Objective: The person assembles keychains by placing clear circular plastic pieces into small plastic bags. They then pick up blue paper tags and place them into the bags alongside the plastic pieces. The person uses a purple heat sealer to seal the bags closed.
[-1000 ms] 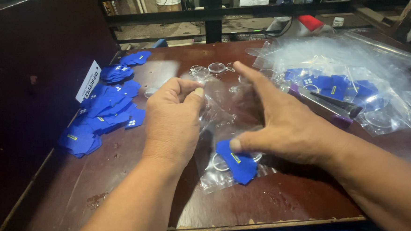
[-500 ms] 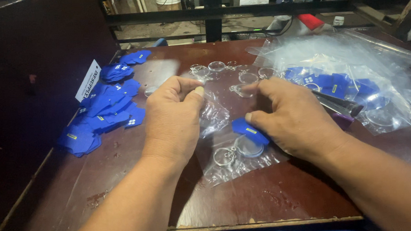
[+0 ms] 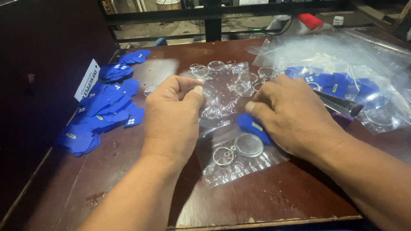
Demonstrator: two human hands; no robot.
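The left hand [image 3: 170, 119] is curled into a loose fist, thumb and forefinger pinched on the crumpled edge of a small clear plastic bag [image 3: 223, 93] that lies on the dark red table [image 3: 124, 180]; the bag's upper part is lifted and wrinkled between the two hands. The right hand [image 3: 292, 118] lies palm down, fingers bent, holding a blue tag [image 3: 253, 126] under its thumb and fingers — only one end of the tag shows. Just below that tag, a round clear keychain disc [image 3: 249, 145] with a metal ring [image 3: 224, 155] rests on flat clear plastic. At the left of the table sits a heap of blue tags [image 3: 102, 114] beside a white label card [image 3: 87, 79]; at the right, a large clear bag [image 3: 348, 75] holds more blue pieces.
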